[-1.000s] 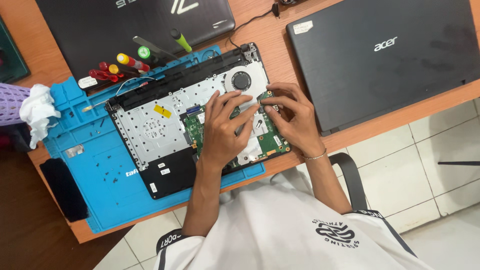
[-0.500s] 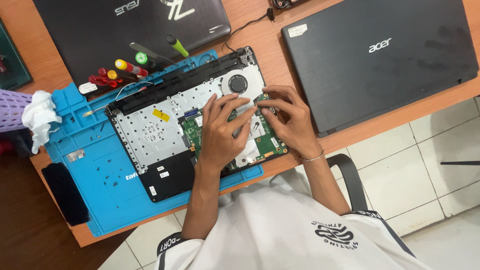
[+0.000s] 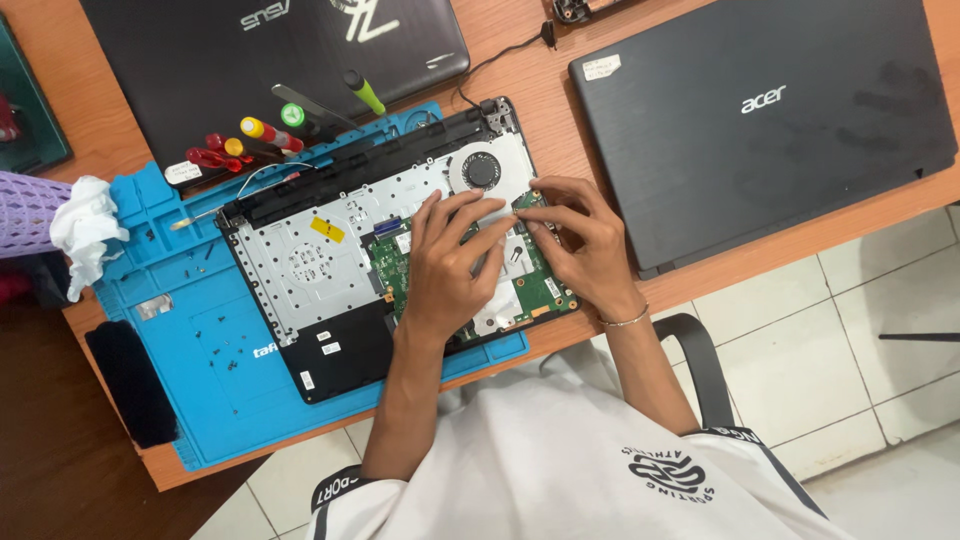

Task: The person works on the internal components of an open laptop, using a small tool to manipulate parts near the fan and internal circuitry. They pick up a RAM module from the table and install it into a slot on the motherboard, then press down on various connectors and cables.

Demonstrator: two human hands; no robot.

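Opened laptop (image 3: 370,260) on the blue mat (image 3: 190,380); we press our left hand (image 3: 450,265) and right hand (image 3: 585,250) flat on its green motherboard (image 3: 540,295) below the fan (image 3: 482,170), fingers splayed, nothing gripped. Board looks thin, stiff, fragile: hold by edges.

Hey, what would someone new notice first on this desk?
The opened laptop, its green circuit board and round fan bare, lies mid-desk on a blue mat. Both hands rest on the board: left hand, right hand. A closed black laptop sits to the right.
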